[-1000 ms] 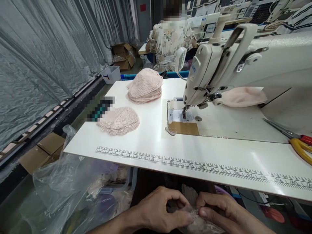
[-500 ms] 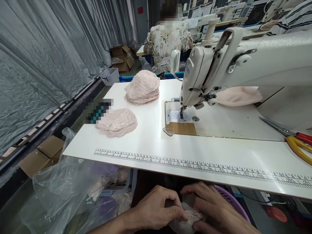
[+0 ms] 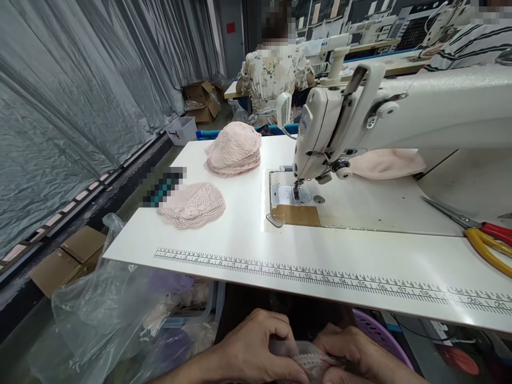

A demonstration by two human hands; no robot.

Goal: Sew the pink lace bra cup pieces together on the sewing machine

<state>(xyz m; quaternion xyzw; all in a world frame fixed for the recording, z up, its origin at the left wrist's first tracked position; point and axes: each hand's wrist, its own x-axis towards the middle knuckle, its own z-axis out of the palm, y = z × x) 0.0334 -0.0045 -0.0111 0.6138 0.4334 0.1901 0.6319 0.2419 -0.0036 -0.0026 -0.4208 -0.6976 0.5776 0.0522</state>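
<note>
Below the front edge of the white sewing table, my left hand and my right hand are closed together on a small pink lace piece. Only a strip of the lace shows between the fingers. On the table lie a single pink lace cup and, farther back, a stack of pink lace cups. The white sewing machine stands to the right, its needle over the metal plate.
Yellow- and red-handled scissors lie at the table's right. A ruler strip runs along the front edge. A clear plastic bag and cardboard boxes sit at the lower left. A person in a floral top sits behind.
Both hands have sunk lower in the view and kept working the lace piece between them; my right hand has shifted over it. The view tilted slightly upward.
</note>
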